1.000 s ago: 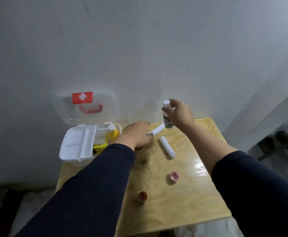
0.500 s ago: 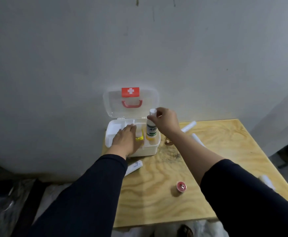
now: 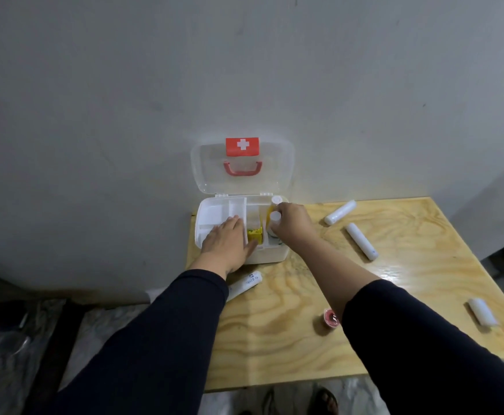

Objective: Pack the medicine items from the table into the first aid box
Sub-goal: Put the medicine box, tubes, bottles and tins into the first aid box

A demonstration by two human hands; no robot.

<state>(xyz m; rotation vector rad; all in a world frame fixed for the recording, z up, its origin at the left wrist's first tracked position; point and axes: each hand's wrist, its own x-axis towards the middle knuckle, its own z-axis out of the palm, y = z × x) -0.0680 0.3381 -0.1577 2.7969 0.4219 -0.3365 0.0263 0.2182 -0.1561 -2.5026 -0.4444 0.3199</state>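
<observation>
The white first aid box [image 3: 270, 254] stands open at the table's back left corner, its clear lid [image 3: 241, 163] with a red cross leaning on the wall. My left hand [image 3: 228, 241] lies flat on the box's front rim and inner tray [image 3: 215, 214]. My right hand [image 3: 291, 224] holds a small white-capped bottle [image 3: 274, 218] inside the box's right compartment, beside a yellow bottle [image 3: 274, 202]. A yellow pack [image 3: 44, 235] sits in the middle compartment.
White rolls lie on the wooden table [image 3: 394, 339]: two at the back right [image 3: 340, 212] [image 3: 361, 241], one at the right edge [image 3: 483, 315], one by my left sleeve [image 3: 244, 284]. A small red-and-white tape roll [image 3: 331, 319] sits beside my right sleeve. Feet show below the table's front edge.
My right hand carried the bottle from the table's middle to the box and lowered it into the right compartment. My left hand left a white roll and settled on the box.
</observation>
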